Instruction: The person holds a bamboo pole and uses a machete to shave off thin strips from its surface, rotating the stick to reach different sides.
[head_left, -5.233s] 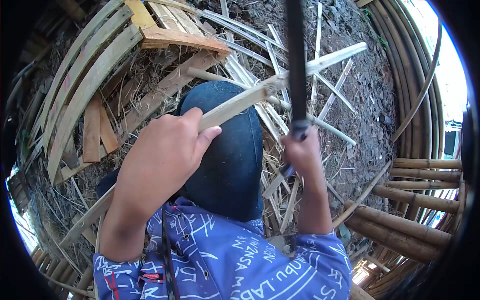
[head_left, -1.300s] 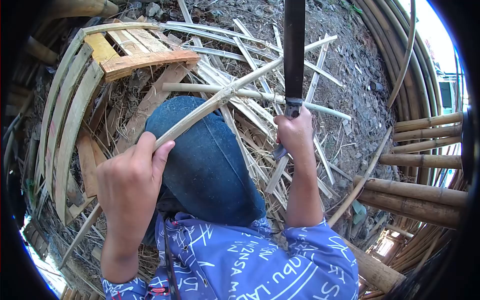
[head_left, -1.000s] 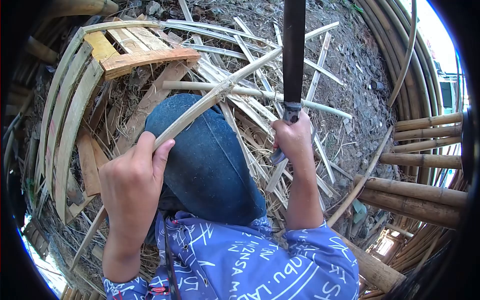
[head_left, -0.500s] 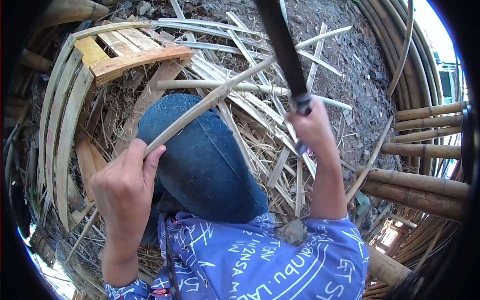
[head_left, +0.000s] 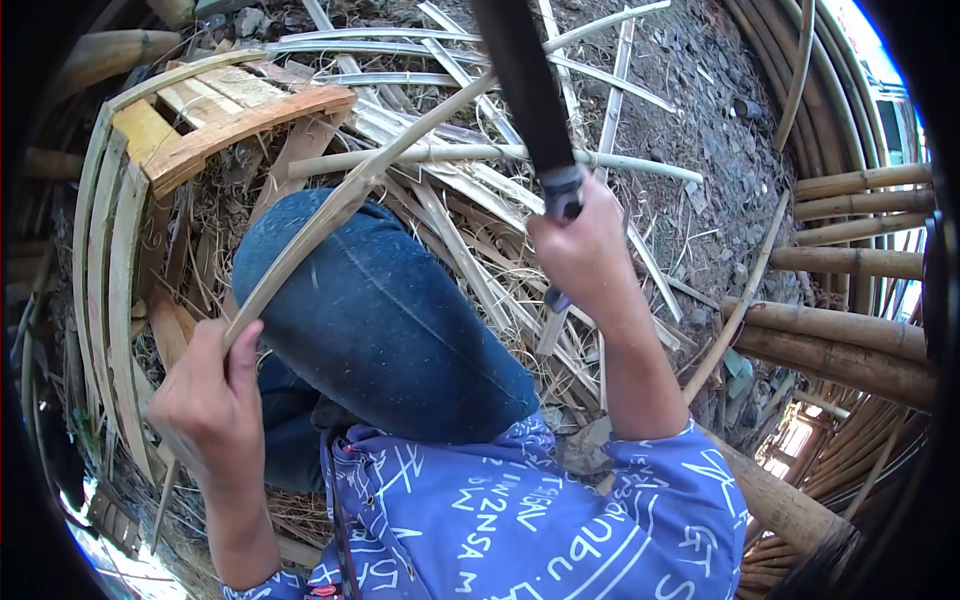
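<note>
My left hand [head_left: 212, 405] pinches the lower end of a long, pale bamboo strip [head_left: 345, 200] between thumb and fingers. The strip slants up to the right across my raised knee [head_left: 370, 310] in blue jeans. My right hand [head_left: 585, 240] is wrapped round the handle of a long dark blade [head_left: 525, 90], which points up and slightly left past the top edge of the view. The blade passes over the strip's upper part; whether they touch I cannot tell. Another pale stick [head_left: 450, 153] lies crosswise behind the strip.
A curved wooden crate [head_left: 250, 130] stands at the upper left. Split strips [head_left: 450, 235] and shavings litter the ground beyond my knee. Bamboo poles [head_left: 830, 335] jut in from the right, and more are bundled at the upper right. A grey stone [head_left: 585, 447] lies near my right sleeve.
My left hand has moved left and down with the strip. My right hand and the blade have shifted left. The whole view has also shifted slightly.
</note>
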